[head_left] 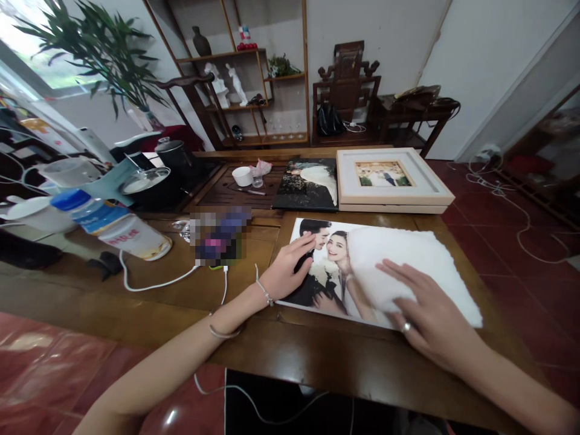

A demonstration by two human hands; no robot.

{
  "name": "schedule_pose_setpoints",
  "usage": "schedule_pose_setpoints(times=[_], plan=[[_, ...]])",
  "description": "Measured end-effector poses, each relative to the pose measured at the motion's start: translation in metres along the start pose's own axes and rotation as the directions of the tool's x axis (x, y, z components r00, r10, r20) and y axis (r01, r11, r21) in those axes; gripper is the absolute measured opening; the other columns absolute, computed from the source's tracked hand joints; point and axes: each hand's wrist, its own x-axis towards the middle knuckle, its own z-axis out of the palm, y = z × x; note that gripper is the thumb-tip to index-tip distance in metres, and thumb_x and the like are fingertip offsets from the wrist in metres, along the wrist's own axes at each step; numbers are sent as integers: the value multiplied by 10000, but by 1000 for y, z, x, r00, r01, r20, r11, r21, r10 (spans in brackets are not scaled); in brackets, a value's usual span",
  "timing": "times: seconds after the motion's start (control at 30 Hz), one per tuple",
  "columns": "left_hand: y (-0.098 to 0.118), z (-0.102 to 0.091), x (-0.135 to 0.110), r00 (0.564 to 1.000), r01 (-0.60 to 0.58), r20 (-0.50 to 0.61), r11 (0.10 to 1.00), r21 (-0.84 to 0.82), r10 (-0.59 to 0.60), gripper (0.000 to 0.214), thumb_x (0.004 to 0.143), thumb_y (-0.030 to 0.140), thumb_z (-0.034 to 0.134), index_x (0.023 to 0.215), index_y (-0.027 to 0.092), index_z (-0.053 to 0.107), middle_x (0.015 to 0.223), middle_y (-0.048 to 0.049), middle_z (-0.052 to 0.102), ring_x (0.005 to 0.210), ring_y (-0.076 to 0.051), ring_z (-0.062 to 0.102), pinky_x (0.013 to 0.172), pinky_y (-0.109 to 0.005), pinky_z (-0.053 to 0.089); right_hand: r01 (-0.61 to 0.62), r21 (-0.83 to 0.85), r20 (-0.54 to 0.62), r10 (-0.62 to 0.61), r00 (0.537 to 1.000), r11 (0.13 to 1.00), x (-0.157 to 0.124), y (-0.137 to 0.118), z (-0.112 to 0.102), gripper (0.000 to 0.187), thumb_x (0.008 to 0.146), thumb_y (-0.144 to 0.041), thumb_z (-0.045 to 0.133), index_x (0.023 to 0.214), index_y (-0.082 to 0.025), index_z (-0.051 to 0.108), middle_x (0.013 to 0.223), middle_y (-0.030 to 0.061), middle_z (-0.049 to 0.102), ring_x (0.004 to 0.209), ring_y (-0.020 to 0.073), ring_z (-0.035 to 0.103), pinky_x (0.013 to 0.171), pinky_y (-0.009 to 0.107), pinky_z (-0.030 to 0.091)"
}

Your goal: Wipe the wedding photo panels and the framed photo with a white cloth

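Note:
A large glossy photo print [327, 275] of a couple in wedding clothes lies on the wooden table before me. My left hand [294, 266] rests flat on its left part, fingers stretched out. A white fluffy cloth [421, 248] covers the right part of the print, its ragged edge reaching past the print's right side. My right hand [414, 302], with a ring on it, presses on this cloth, and some of the cloth is bunched between thumb and fingers. The print's right half is hidden underneath.
Behind the print are a dark photo panel [306, 187] and a pale framed picture [394, 181]. To the left stand a blue-capped bottle [118, 226], a lidded pot [149, 187] and white cables [158, 285]. A white cup [242, 176] sits on the tea tray.

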Motion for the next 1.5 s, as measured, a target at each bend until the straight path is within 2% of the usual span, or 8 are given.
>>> schedule_pose_setpoints(times=[0.13, 0.27, 0.5, 0.73, 0.9, 1.23, 1.33, 1.5], plan=[[0, 0, 0, 1000, 4, 1, 1000, 6, -4, 400, 886, 165, 457, 1284, 168, 502, 1355, -126, 509, 1313, -239, 414, 1085, -481, 360, 93, 90, 27, -96, 995, 992, -12, -40, -3, 146, 737, -83, 509, 617, -165, 498, 1444, 194, 350, 1319, 366, 319, 986, 582, 376], [-1, 0, 0, 1000, -6, 0, 1000, -2, 6, 394, 888, 165, 455, 1279, 173, 504, 1363, -123, 501, 1320, -238, 404, 1085, -480, 360, 149, 148, 69, -160, 985, 978, -10, -43, -3, 141, 737, -115, 525, 607, -170, 521, 1438, 177, 371, 1308, 352, 345, 984, 564, 386], [0, 0, 0, 1000, -3, 11, 1000, 11, 3, 413, 885, 159, 454, 1297, 172, 493, 1360, -122, 504, 1318, -243, 406, 1085, -483, 360, 158, 78, 123, -167, 978, 984, 23, 31, -3, 153, 827, -172, 477, 776, -176, 620, 1321, 173, 513, 1252, 305, 437, 930, 505, 448], [-1, -1, 1, 1000, -9, 17, 1000, -11, 9, 394, 886, 147, 444, 1274, 147, 513, 1359, -133, 503, 1320, -239, 404, 1087, -467, 363, -70, 50, 148, 62, 987, 996, 45, 85, -5, 232, 899, -301, 401, 882, -185, 601, 1200, 161, 578, 1020, 289, 591, 790, 459, 521], [0, 0, 1, 1000, -3, 7, 1000, -15, 3, 389, 885, 142, 443, 1267, 131, 516, 1351, -144, 509, 1313, -238, 413, 1088, -474, 361, -104, 14, 88, 103, 991, 994, 26, 66, -4, 172, 887, -239, 421, 844, -162, 568, 1283, 197, 504, 1134, 321, 519, 872, 493, 481], [0, 0, 0, 1000, -10, -1, 1000, -2, 10, 391, 884, 142, 450, 1271, 135, 504, 1342, -147, 518, 1307, -236, 423, 1081, -474, 370, 135, 21, -24, -134, 991, 991, -27, -45, -6, 199, 750, -77, 469, 572, -166, 475, 1355, 216, 463, 1243, 346, 427, 878, 487, 468], [0, 0, 0, 1000, -12, -4, 1000, 6, 12, 386, 882, 145, 457, 1264, 142, 512, 1342, -144, 519, 1304, -237, 427, 1079, -475, 372, 202, 20, 2, -202, 979, 979, -14, -41, -11, 215, 771, -123, 455, 572, -176, 516, 1257, 205, 559, 1169, 313, 507, 855, 452, 481], [0, -1, 1, 1000, -9, 7, 1000, 15, 9, 387, 884, 147, 460, 1267, 146, 514, 1343, -137, 520, 1305, -237, 426, 1081, -474, 370, 214, -55, 63, -210, 976, 975, 20, 19, -8, 194, 844, -193, 461, 738, -163, 622, 1189, 206, 594, 1028, 308, 575, 790, 471, 496]])
